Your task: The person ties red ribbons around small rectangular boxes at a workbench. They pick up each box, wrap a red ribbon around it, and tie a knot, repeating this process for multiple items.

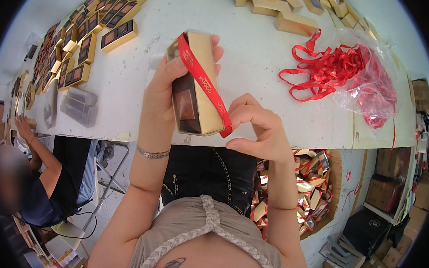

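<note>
A gold gift box (203,80) with a clear cover is in my left hand (169,76), its fingers wrapped round the far end and its thumb on the near face. A dark panel with a brown square shows on the box's left side. A printed red ribbon (205,82) runs diagonally across the box and bends round its lower right corner. My right hand (258,124) is at that corner, index fingertip against the ribbon and thumb apart just below it. The underside of the box is hidden.
Loose red ribbons (324,67) spill from a clear plastic bag (372,89) at right. Gold boxes (120,34) crowd the far left; more gold pieces (295,24) lie at the back. Clear covers (79,106) sit left. A carton (337,189) of ribboned boxes stands below the table. A person (42,183) works at left.
</note>
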Motion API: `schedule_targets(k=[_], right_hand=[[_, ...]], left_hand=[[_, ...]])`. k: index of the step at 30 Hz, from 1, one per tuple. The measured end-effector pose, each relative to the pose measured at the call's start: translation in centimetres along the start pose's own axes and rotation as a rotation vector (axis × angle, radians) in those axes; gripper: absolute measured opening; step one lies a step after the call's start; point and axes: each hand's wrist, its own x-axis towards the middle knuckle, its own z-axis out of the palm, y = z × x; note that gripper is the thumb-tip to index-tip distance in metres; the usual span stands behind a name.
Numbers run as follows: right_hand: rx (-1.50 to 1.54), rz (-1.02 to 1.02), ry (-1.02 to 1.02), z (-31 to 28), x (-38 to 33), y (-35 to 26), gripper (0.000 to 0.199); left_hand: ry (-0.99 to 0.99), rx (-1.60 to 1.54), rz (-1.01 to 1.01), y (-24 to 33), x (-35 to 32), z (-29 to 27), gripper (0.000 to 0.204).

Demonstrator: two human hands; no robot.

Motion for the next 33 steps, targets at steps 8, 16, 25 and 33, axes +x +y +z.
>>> schedule_targets(k=[8, 16, 25, 33], right_hand=[[0.363, 0.076, 0.19, 3.4, -0.7, 2.7, 0.009], [0.65, 0.066, 0.23, 4.0, -0.8, 3.9, 0.012], [1.074, 0.333, 0.394, 5.0, -0.5, 4.4, 0.014], [1.561, 0.262, 0.384, 5.2, -0.9, 4.8, 0.021]], left_hand=[[0.155, -0.015, 0.002, -0.8, 0.6, 2.6, 0.049], [0.28, -0.005, -0.007, -1.5, 1.0, 2.3, 0.046], [0.378, 0.155, 0.254, -3.7, 3.6, -0.5, 0.031], [0.44, 0.722, 0.765, -5.6, 3.8, 0.2, 0.041]])
